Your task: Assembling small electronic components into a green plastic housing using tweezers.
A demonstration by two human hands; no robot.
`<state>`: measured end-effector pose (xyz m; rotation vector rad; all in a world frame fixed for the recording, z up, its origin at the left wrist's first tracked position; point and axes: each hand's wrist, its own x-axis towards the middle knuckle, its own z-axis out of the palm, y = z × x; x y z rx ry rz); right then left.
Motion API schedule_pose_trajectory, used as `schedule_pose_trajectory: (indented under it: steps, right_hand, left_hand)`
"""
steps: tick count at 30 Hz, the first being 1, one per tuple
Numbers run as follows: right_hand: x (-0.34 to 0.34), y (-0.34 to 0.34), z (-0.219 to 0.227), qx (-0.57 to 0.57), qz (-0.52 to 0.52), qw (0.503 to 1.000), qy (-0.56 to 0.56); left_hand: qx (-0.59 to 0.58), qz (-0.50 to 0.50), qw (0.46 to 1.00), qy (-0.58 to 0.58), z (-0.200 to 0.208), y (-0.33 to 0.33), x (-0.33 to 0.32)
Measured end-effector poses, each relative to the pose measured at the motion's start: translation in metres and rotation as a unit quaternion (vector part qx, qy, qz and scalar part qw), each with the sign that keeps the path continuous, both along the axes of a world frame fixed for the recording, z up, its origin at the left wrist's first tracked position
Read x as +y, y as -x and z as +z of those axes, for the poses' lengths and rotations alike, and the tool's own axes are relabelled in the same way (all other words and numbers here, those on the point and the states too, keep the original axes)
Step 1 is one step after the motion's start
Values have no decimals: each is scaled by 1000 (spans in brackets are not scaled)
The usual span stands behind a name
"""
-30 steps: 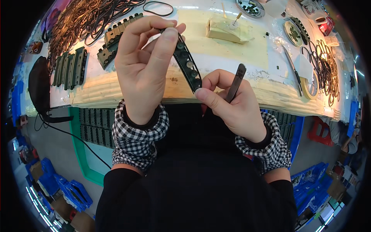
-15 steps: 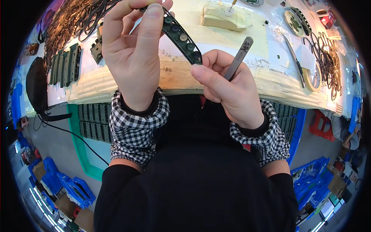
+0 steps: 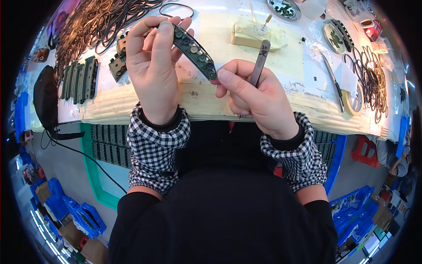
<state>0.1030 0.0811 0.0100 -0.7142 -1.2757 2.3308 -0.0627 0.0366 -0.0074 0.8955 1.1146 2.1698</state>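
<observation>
A person's left hand (image 3: pixel 154 81) pinches the upper end of a dark green strip (image 3: pixel 192 47) above the near edge of a workbench (image 3: pixel 204 108). Tweezers (image 3: pixel 260 62) sit clamped in the right hand (image 3: pixel 266 99), its fingertips at the strip's lower end; whether they squeeze it cannot be told. The strip has just shifted leftward, exposing its wheel-like discs (image 3: pixel 194 49) more fully.

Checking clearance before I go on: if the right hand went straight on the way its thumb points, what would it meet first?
Most likely the dark green strip held in the left hand; its lower end sits by the fingertips of the right hand. Depth and contact are unclear.
</observation>
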Motion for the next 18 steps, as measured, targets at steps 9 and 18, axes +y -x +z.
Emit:
schedule_pose_trajectory:
  steps: [9, 18]
  right_hand:
    - [4, -4, -7, 51, 19, 997, 55]
    - [2, -2, -6, 31, -5, 1000, -3]
  left_hand:
    - [-19, -10, 1000, 23, 0, -1, 2]
    - [-49, -58, 996, 51, 3, -3, 4]
